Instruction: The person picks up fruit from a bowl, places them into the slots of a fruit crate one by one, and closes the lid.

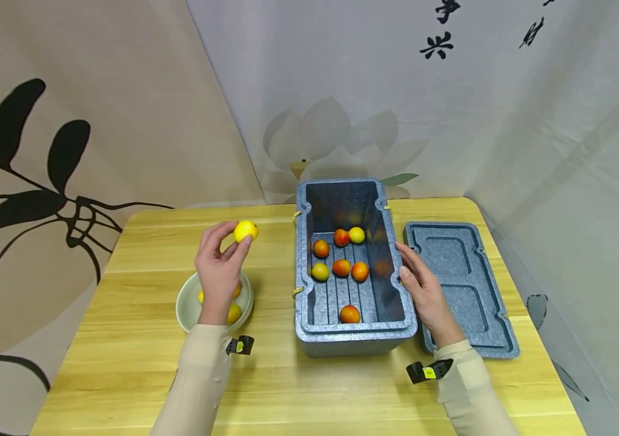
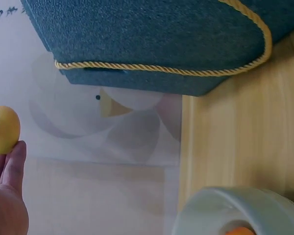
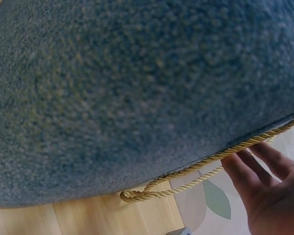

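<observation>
My left hand (image 1: 219, 266) pinches a yellow fruit (image 1: 246, 231) between thumb and fingers, above a pale green bowl (image 1: 183, 307). Several more fruits lie in that bowl, partly hidden by the hand and wrist. The same yellow fruit (image 2: 5, 129) shows at the edge of the left wrist view. A grey-blue foam box (image 1: 355, 332) stands without its lid at the middle, with several red-orange and yellow fruits (image 1: 341, 267) spread over its ribbed floor. My right hand (image 1: 424, 290) touches the box's right rim, its fingers near the golden rope (image 3: 201, 166) in the right wrist view.
The box's grey lid (image 1: 459, 290) lies flat on the wooden table (image 1: 266, 393) to the right of the box. Behind the table hangs a printed cloth (image 1: 342, 79), close to the box's far end. A rope handle (image 2: 152, 70) runs along the box's left side.
</observation>
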Available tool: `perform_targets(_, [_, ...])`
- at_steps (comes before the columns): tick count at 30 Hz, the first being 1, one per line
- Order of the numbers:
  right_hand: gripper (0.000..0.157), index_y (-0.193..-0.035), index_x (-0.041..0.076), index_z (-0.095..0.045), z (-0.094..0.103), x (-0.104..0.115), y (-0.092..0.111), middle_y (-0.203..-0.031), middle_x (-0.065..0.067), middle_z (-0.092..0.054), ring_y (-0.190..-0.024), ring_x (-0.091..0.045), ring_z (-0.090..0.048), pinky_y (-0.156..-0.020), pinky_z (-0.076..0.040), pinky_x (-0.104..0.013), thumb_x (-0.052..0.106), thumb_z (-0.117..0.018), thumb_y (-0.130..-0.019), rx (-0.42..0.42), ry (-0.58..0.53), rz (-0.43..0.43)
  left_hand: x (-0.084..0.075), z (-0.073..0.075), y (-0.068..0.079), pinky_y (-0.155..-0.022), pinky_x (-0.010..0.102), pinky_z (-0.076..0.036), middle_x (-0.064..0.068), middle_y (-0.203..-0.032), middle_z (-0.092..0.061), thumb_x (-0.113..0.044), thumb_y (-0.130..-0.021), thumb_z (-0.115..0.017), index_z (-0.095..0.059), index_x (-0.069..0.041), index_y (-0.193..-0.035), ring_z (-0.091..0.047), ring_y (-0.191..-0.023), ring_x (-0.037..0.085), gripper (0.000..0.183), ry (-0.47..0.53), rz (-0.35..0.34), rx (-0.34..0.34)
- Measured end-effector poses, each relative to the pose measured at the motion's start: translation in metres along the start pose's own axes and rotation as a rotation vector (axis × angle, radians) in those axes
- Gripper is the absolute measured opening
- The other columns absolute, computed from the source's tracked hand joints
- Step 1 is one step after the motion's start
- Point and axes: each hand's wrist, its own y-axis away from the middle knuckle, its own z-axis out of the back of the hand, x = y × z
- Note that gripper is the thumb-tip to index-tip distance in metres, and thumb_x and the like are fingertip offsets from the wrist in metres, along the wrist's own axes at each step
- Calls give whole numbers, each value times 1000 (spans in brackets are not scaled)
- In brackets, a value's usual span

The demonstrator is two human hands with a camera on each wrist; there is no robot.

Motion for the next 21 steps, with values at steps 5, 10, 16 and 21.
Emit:
perform_targets(5, [45, -151, 13, -40, 0, 1, 0, -154, -9, -34, -142, -28, -28, -104, -34, -23, 12, -41, -106, -1, 10, -6, -20, -13, -4, -83, 23, -55, 20, -115, -54, 14, -83, -70, -63, 16, -114, -57, -109, 26, 33, 22, -16, 32])
perform_targets(10, [45, -151, 13, -39, 0, 1, 0, -155, -9, -34, -142, -28, -28, -103, -35, -21, 12, -41, -106, 1, 5, -4, -34, -22, -5, -82, 24, -56, 24, -113, -53, 17, -82, -69, -61, 19, -111, -57, -108, 26, 31, 21, -43, 37])
perform_targets(16, [45, -151, 13, -39, 0, 0, 1, -154, -9, -34, -142, -28, -28, -103, -35, -21, 13, -41, -107, -3, 4, -8, -28, -26, -8, -84, 26, -56, 22, -114, -54, 16, -82, -69, -61, 18, -112, -57, -108, 26, 31, 32, -47, 47])
perform_targets(21, [45, -151, 15, -39, -1, 1, 1, -154, -8, -34, -142, -27, -29, -109, -33, -40, 14, -41, -107, -2, 9, -24, -13, -26, -17, -87, 29, -55, 18, -117, -54, 12, -83, -71, -64, 12, -116, -56, -111, 25, 33, 16, -47, 68])
